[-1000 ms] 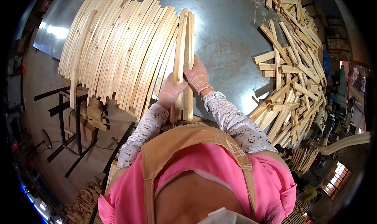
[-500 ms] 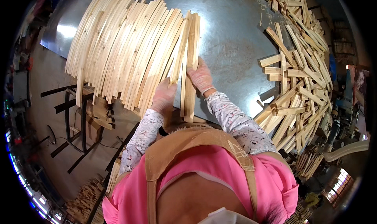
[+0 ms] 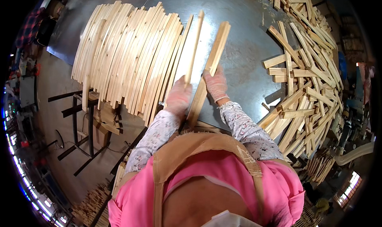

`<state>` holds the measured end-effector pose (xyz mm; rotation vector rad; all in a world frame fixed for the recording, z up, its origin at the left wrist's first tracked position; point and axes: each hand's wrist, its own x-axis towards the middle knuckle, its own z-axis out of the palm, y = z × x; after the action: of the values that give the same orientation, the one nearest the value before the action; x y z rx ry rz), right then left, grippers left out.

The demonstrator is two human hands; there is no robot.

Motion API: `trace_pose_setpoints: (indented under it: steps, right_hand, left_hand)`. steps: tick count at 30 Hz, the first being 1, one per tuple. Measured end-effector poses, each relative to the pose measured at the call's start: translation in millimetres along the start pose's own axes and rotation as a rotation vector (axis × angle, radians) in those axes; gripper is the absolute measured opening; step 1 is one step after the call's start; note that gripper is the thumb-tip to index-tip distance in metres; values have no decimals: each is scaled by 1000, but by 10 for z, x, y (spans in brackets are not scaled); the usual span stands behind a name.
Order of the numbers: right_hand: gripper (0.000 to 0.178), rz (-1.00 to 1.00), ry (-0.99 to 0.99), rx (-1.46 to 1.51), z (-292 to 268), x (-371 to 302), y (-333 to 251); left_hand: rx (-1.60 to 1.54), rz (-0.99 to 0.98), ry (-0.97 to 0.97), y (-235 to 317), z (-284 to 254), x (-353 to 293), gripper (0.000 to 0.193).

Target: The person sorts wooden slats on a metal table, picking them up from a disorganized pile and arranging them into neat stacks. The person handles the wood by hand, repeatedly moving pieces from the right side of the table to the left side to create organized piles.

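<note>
My left hand (image 3: 178, 96), in a pale glove, is closed on a thin wooden strip (image 3: 194, 47) that stands out away from me. Beside it, my gloved right hand (image 3: 216, 83) grips a thicker wooden piece (image 3: 219, 44), perhaps two strips together, slanting up to the right. A gap separates the two held pieces. To the left of my left hand lies a broad row of wooden strips (image 3: 127, 59), set side by side on a metal table (image 3: 246, 40). One more strip (image 3: 181, 53) leans slightly apart at the row's right edge.
A loose heap of wooden strips (image 3: 306, 75) covers the table's right side. Below the table's left edge stands a dark metal frame (image 3: 83, 127) with wood pieces near it. More stacked strips (image 3: 91, 201) are on the floor at lower left.
My right hand has moved right with its wood, which now tilts to the right. My left hand has shifted right too, holding a strip away from the row.
</note>
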<state>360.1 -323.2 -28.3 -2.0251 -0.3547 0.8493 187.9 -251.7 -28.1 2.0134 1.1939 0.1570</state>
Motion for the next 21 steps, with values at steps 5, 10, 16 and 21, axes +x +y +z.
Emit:
trace_pose_setpoints:
  steps: [5, 10, 16, 21]
  right_hand:
    - [106, -9, -57, -397, 42, -140, -228]
    - [107, 20, 45, -443, 118, 2, -66]
    - [95, -51, 56, -411, 201, -113, -224]
    - [97, -73, 80, -432, 248, 95, -6]
  left_hand:
    - [524, 179, -308, 177, 162, 202, 50]
    - [579, 177, -52, -145, -297, -124, 49]
    - [649, 376, -84, -627, 219, -407, 62]
    - [457, 23, -214, -231, -233, -58, 66]
